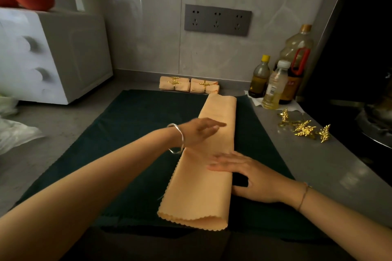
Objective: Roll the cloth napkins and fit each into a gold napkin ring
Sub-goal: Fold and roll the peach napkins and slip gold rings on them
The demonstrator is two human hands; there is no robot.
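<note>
Peach napkin (203, 176), loosely rolled lengthwise, lies on dk-green mat (131, 125) on worktop (307, 161), right of mat centre; left hand (199, 133) & right hand (248, 178) press flat on it, grip apart, fingers straight; 2 ringed napkins (175, 83) behind mat, loose gold napkin rings (305, 128) right of mat.

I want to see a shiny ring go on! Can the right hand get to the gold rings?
Probably yes. The right hand rests flat on the peach napkin, holding nothing, and the gold napkin rings lie loose on the grey counter to its right with nothing between.
</note>
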